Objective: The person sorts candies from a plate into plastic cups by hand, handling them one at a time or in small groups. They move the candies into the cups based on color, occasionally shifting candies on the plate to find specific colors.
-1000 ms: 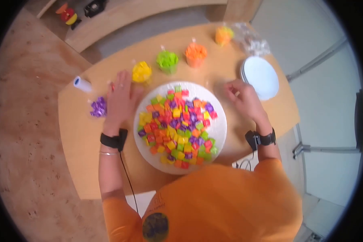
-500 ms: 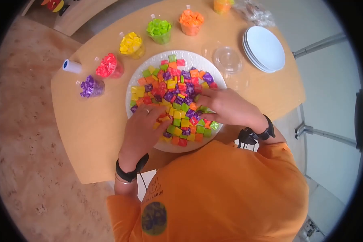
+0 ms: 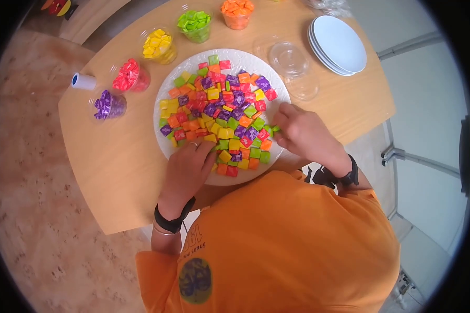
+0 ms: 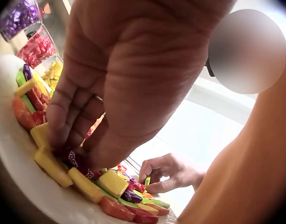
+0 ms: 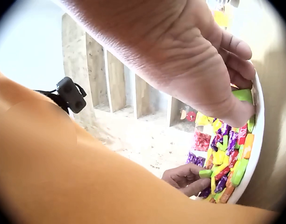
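Note:
A round white plate [image 3: 161, 107] bears many square wrapped candies [image 3: 225, 133] in red, orange, yellow, green and purple. At its lower left, my left hand [image 3: 185, 169] has its fingers down among the candies; the right wrist view shows a green candy [image 5: 205, 173] between its thumb and finger. A dark purple candy [image 4: 76, 159] lies under those fingers in the left wrist view. My right hand [image 3: 310, 133], over the plate's right edge, pinches a green candy [image 5: 243, 95] between thumb and fingers. Its palm side partly hides that candy.
Clear cups of purple [image 3: 103, 104], red [image 3: 126, 76], yellow [image 3: 157, 44], green [image 3: 194, 22] and orange [image 3: 236, 8] candies arc behind the plate. Empty clear containers [image 3: 289, 58] stand beside stacked white plates [image 3: 339, 44]. A white cylinder [image 3: 83, 81] lies left.
Both hands came in from beside the plate onto the candies, then drew slightly apart, the right to the plate's right edge. The head view has shifted, so the table things sit higher in it.

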{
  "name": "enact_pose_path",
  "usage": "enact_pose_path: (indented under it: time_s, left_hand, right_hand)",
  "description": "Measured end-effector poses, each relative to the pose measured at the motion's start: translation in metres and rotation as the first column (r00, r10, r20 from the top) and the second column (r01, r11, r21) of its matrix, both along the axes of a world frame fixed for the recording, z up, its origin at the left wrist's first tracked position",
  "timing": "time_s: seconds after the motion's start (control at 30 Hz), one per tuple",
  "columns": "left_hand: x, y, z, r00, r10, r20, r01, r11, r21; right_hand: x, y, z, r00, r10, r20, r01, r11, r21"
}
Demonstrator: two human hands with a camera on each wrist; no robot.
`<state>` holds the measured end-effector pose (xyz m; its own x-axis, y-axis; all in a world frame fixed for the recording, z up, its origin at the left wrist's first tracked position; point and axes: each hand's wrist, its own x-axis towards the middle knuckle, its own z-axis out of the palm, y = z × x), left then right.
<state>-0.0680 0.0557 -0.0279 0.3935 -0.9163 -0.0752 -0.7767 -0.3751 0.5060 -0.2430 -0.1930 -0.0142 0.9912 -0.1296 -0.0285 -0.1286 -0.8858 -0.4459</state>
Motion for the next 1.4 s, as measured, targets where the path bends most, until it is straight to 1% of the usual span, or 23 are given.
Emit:
enact_pose_path:
  time_s: [0.1, 0.13, 0.2, 0.27, 0.3, 0.37, 0.4, 0.47, 0.5, 0.53, 0.57, 0.6, 0.67, 0.7, 0.8, 0.87, 0.93, 1.0, 1.03, 1.1, 1.17, 1.27, 1.4]
  left_hand:
    - [-0.006, 0.001, 0.004, 0.999, 0.021, 0.038, -0.02, 0.999, -0.035]
    - [-0.01, 0.003, 0.009, 1.0, -0.001, 0.005, 0.001, 0.999, -0.048]
    - [-0.016, -0.001, 0.014, 0.999, -0.023, -0.03, 0.022, 0.998, -0.061]
    - [-0.021, -0.012, 0.014, 0.97, -0.225, -0.092, 0.205, 0.962, -0.182]
    - [-0.024, -0.02, 0.011, 0.97, -0.224, -0.092, 0.205, 0.962, -0.182]
    - [-0.029, -0.038, 0.003, 0.887, -0.462, -0.024, 0.433, 0.847, -0.307]
    - [-0.031, -0.047, -0.003, 0.886, -0.463, -0.022, 0.435, 0.847, -0.307]
    - [-0.035, -0.064, -0.011, 0.814, -0.576, 0.083, 0.558, 0.732, -0.392]
    - [-0.037, -0.069, -0.011, 0.811, -0.578, 0.089, 0.561, 0.728, -0.393]
    - [-0.039, -0.073, -0.011, 0.797, -0.579, 0.173, 0.602, 0.735, -0.313]
    - [-0.04, -0.076, -0.011, 0.772, -0.583, 0.253, 0.633, 0.739, -0.229]
    - [-0.042, -0.077, -0.01, 0.768, -0.587, 0.257, 0.639, 0.734, -0.23]
    - [-0.044, -0.078, -0.009, 0.703, -0.617, 0.353, 0.697, 0.696, -0.172]
    - [-0.046, -0.078, -0.01, 0.703, -0.616, 0.356, 0.697, 0.696, -0.171]
    - [-0.051, -0.077, -0.013, 0.662, -0.642, 0.386, 0.73, 0.669, -0.138]
    - [-0.052, -0.078, -0.009, 0.651, -0.642, 0.405, 0.715, 0.698, -0.043]
    - [-0.053, -0.08, -0.008, 0.662, -0.639, 0.393, 0.701, 0.713, -0.022]
    - [-0.052, -0.083, -0.006, 0.669, -0.637, 0.384, 0.69, 0.724, 0.001]
    - [-0.051, -0.083, -0.006, 0.672, -0.645, 0.363, 0.695, 0.719, -0.008]
    - [-0.049, -0.083, -0.008, 0.67, -0.657, 0.346, 0.704, 0.71, -0.015]
    - [-0.045, -0.079, -0.015, 0.744, -0.597, 0.301, 0.653, 0.745, -0.138]
    - [-0.039, -0.076, -0.019, 0.77, -0.577, 0.273, 0.633, 0.745, -0.21]
    - [-0.041, -0.077, -0.022, 0.778, -0.547, 0.308, 0.617, 0.758, -0.213]
  right_hand:
    - [0.001, 0.0, 0.0, 1.0, 0.014, -0.028, -0.014, 1.0, 0.0]
    - [0.0, 0.0, -0.001, 0.999, 0.014, -0.029, -0.014, 1.0, 0.0]
    - [-0.001, -0.001, -0.006, 0.996, 0.091, -0.027, -0.089, 0.995, 0.04]
    - [0.0, 0.0, -0.012, 0.994, 0.098, -0.039, -0.096, 0.995, 0.037]
    - [0.002, 0.001, -0.013, 0.994, 0.103, -0.045, -0.102, 0.994, 0.035]
    - [0.007, -0.001, -0.01, 0.994, 0.093, -0.064, -0.089, 0.994, 0.065]
    - [0.008, -0.002, -0.009, 0.993, 0.084, -0.084, -0.076, 0.993, 0.094]
    - [0.011, -0.006, -0.014, 0.991, 0.084, -0.104, -0.072, 0.991, 0.115]
    - [0.012, -0.007, -0.016, 0.989, 0.085, -0.124, -0.068, 0.988, 0.137]
    - [0.013, -0.006, -0.017, 0.99, 0.079, -0.12, -0.063, 0.989, 0.131]
    - [0.014, -0.004, -0.017, 0.993, 0.022, -0.116, -0.002, 0.986, 0.17]
    - [0.014, -0.003, -0.017, 0.993, -0.034, -0.115, 0.057, 0.976, 0.209]
    - [0.013, -0.004, -0.019, 0.997, -0.046, -0.06, 0.058, 0.972, 0.228]
    - [0.013, -0.005, -0.019, 0.999, -0.053, -0.008, 0.053, 0.966, 0.251]
    - [0.011, -0.01, -0.022, 0.999, -0.034, 0.027, 0.025, 0.954, 0.299]
    - [0.012, -0.012, -0.017, 0.998, -0.048, 0.028, 0.039, 0.961, 0.274]
    - [0.013, -0.014, -0.016, 0.998, -0.06, 0.03, 0.051, 0.968, 0.246]
    - [0.016, -0.015, -0.018, 0.997, 0.054, 0.06, -0.065, 0.978, 0.198]
    - [0.019, -0.015, -0.02, 0.997, 0.053, 0.063, -0.064, 0.978, 0.197]
    - [0.024, -0.014, -0.025, 0.995, 0.1, -0.008, -0.099, 0.989, 0.108]
    - [0.025, -0.016, -0.029, 0.993, 0.122, 0.006, -0.122, 0.987, 0.101]
    - [0.027, -0.019, -0.028, 0.987, 0.162, 0.015, -0.162, 0.982, 0.099]
    - [0.03, -0.019, -0.024, 0.983, 0.183, 0.007, -0.183, 0.981, 0.071]
